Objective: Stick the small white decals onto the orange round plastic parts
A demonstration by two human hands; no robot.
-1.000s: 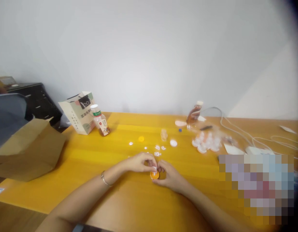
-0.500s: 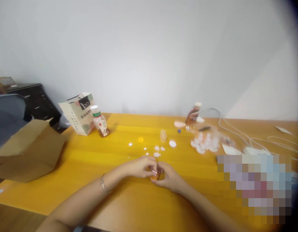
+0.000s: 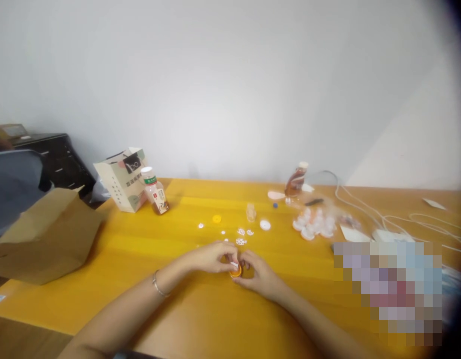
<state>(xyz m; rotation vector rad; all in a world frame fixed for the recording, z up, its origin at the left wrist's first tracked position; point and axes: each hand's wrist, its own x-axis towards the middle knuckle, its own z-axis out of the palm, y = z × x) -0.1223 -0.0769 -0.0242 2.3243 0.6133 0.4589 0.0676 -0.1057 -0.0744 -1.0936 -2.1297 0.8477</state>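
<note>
Palm down, the left hand (image 3: 216,256) pinches a small white piece (image 3: 234,266), long axis indistinct, at a round orange disc (image 3: 236,273) facing up between the hands. The right hand (image 3: 261,277) curves half-open around it, hold unclear.

Bare left hand (image 3: 217,258) and right hand (image 3: 260,277), one slim bracelet (image 3: 155,284).
The bracelet is a narrow, silvery, rounded band on the left wrist, below and left of the frame's centre. Both forearms (image 3: 116,316) are uncovered. At the bottom edge, left of centre, is a dark sliver (image 3: 140,355), too little shown to tell whether it is clothing.
</note>
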